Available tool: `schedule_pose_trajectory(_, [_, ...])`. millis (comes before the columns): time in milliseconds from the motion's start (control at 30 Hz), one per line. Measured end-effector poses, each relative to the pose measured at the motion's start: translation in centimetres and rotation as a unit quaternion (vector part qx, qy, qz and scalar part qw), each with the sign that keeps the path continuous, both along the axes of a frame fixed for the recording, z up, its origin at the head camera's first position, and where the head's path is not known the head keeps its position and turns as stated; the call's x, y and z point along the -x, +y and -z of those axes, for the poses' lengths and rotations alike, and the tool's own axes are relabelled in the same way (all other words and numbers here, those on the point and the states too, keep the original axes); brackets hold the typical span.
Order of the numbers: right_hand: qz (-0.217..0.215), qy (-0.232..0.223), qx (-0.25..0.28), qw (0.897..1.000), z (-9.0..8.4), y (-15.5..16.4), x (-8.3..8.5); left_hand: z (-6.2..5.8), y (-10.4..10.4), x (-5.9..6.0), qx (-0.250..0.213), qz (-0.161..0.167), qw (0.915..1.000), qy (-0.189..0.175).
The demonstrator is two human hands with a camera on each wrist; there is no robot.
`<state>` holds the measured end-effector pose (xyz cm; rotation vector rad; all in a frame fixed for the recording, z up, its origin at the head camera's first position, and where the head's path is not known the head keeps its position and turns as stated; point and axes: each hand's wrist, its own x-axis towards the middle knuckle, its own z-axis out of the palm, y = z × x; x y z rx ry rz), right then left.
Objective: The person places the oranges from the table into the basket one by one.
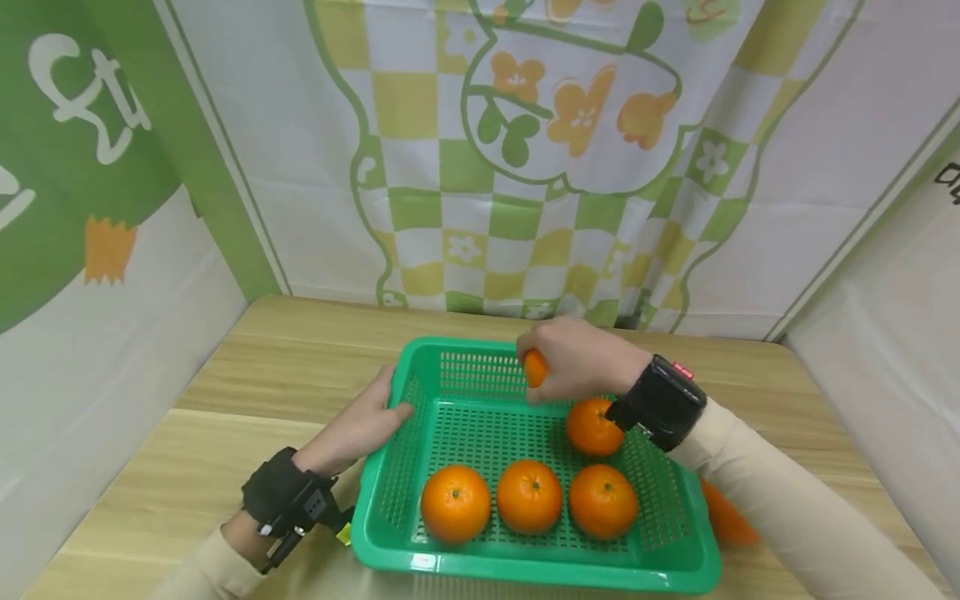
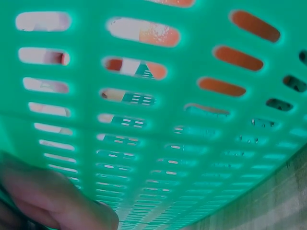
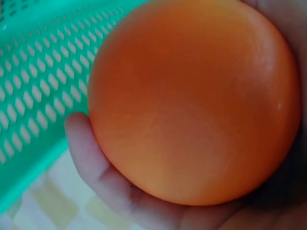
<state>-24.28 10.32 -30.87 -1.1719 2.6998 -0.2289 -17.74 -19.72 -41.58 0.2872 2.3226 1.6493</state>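
A green plastic basket (image 1: 536,567) with slotted walls stands on the wooden table. My left hand (image 1: 367,421) grips its left rim, thumb over the top edge; in the left wrist view its fingers (image 2: 57,196) lie against the slotted wall. Over the basket's back right part, my right hand (image 1: 573,358) holds an orange (image 3: 192,105), with fingers curled round it. Most of that fruit is hidden by the hand in the head view. Inside the basket, several oranges rest: a front row with a left one (image 1: 455,504), a middle one (image 1: 529,497) and a right one (image 1: 603,502), plus one (image 1: 594,427) behind.
Beside the basket's right wall, partly under the right sleeve, lies a smooth orange-coloured thing (image 1: 726,517). A printed cloth (image 1: 502,225) hangs behind the wooden table (image 1: 300,350), with fabric walls at both sides. A small yellow piece (image 1: 344,534) shows by the left wrist.
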Motion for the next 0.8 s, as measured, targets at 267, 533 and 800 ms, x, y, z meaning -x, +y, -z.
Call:
schedule_pose_trajectory(267, [-0.083, -0.061, -0.067, 0.992, 2.9, -5.2, -0.4, 0.2, -0.2, -0.1, 0.006, -0.010, 0.9999, -0.003])
schedule_pose_trajectory(533, [-0.116, -0.073, -0.103, 0.985, 5.8, -8.4, -0.1, 0.3, -0.1, 0.0, -0.005, 0.003, 1.0000, 0.001])
schedule_pose_trajectory(800, [-0.078, -0.081, -0.105, 0.988, 8.1, -10.0, 0.6, 0.3, -0.1, 0.1, -0.013, 0.007, 0.9999, 0.000])
